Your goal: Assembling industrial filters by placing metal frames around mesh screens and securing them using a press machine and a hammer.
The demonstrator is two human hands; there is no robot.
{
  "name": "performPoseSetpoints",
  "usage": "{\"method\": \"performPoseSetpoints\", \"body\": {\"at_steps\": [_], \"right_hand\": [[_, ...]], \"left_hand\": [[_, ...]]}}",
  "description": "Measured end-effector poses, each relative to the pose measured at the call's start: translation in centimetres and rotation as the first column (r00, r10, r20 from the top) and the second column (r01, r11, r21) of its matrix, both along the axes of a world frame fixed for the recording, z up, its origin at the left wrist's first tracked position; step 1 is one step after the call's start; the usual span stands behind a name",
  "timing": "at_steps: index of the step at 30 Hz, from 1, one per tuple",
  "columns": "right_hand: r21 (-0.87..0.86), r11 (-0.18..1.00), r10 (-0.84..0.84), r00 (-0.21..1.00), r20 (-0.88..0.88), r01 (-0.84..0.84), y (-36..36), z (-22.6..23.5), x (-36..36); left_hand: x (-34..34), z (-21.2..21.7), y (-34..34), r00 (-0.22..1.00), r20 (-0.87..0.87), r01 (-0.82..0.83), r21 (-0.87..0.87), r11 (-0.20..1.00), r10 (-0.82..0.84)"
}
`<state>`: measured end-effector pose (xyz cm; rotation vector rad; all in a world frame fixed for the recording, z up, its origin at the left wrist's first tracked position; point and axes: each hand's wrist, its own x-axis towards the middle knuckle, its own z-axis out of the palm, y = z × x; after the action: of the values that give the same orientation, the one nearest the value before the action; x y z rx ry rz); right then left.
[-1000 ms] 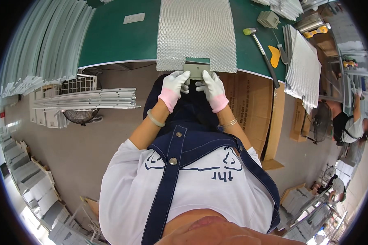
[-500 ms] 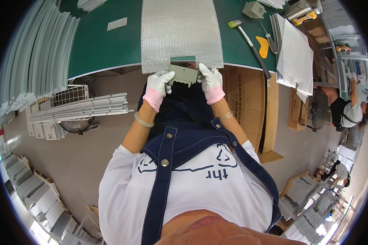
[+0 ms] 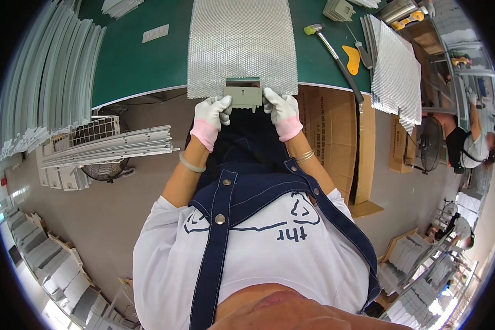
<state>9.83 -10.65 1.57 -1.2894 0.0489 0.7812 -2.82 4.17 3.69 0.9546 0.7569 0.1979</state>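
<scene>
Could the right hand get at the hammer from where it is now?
Probably yes. The hammer lies bare on the green table, nothing over its handle. But the right hand grips the grey part with the left hand, so it must let go first.

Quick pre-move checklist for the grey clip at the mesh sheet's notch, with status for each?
1. Both hands on the small grey rectangular plastic part: ok, left hand and right hand pinch its ends.
2. Part lined up with the notch in the silver metal mesh sheet: ok, directly below it.
3. Part seated in notch: cannot tell.
4. Mesh flat on green worktable: ok.
5. Gloves on: ok.
6. Mallet away from the hands: ok.
</scene>
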Motion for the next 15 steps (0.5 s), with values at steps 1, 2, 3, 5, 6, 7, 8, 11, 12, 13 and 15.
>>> {"method": "performPoseSetpoints", "body": {"at_steps": [1, 2, 3, 5, 6, 7, 8, 11, 12, 13, 15], "right_hand": [[-0.015, 0.999, 0.028, 1.000, -0.014, -0.028, 0.0, 0.1, 0.0], [-0.015, 0.999, 0.028, 1.000, -0.014, -0.028, 0.0, 0.1, -0.1], [0.000, 1.000, 0.030, 0.999, -0.026, -0.030, -0.1, 0.1, -0.4], [0.035, 0.999, 0.019, 0.999, -0.033, -0.018, -0.1, 0.3, -0.9], [0.036, 0.999, 0.020, 0.999, -0.032, -0.019, -0.1, 0.4, -0.9], [0.024, 1.000, 0.017, 1.000, -0.025, -0.016, -0.1, 0.5, -1.1], [0.013, 1.000, 0.014, 1.000, -0.018, -0.014, -0.2, 0.6, -1.2], [0.050, 0.999, -0.008, 1.000, -0.020, 0.009, -0.3, 0.7, -1.6], [0.052, 0.999, -0.006, 1.000, -0.021, 0.007, -0.4, 0.6, -1.7], [0.061, 0.998, 0.017, 0.999, -0.049, -0.014, -0.6, 0.6, -1.7], [0.070, 0.997, 0.040, 0.996, -0.077, -0.035, -0.8, 0.4, -1.7]], "left_hand": [[0.1, -0.3, -0.3, 0.997, 0.029, -0.066, 0.001, 0.998, 0.066], [0.3, -0.6, -0.7, 0.989, 0.057, -0.134, -0.083, 0.988, 0.139], [0.5, -0.9, -1.2, 0.974, 0.079, -0.196, -0.169, 0.966, 0.212], [1.2, -1.7, -2.3, 0.965, 0.089, -0.219, -0.253, 0.942, 0.248], [1.3, -2.0, -2.6, 0.954, 0.095, -0.238, -0.335, 0.912, 0.284], [1.2, -2.1, -2.6, 0.969, 0.205, -0.059, -0.361, 0.931, 0.141], [1.4, -2.2, -2.9, 0.966, 0.235, -0.022, -0.342, 0.939, 0.108], [2.3, -2.5, -3.2, 0.945, 0.319, 0.029, -0.298, 0.954, 0.071], [2.4, -2.6, -3.0, 0.950, 0.300, 0.006, -0.285, 0.959, 0.083], [2.5, -2.6, -3.0, 0.955, 0.281, -0.015, -0.274, 0.962, 0.095], [2.6, -2.7, -3.0, 0.956, 0.273, -0.018, -0.316, 0.948, 0.110]]}}
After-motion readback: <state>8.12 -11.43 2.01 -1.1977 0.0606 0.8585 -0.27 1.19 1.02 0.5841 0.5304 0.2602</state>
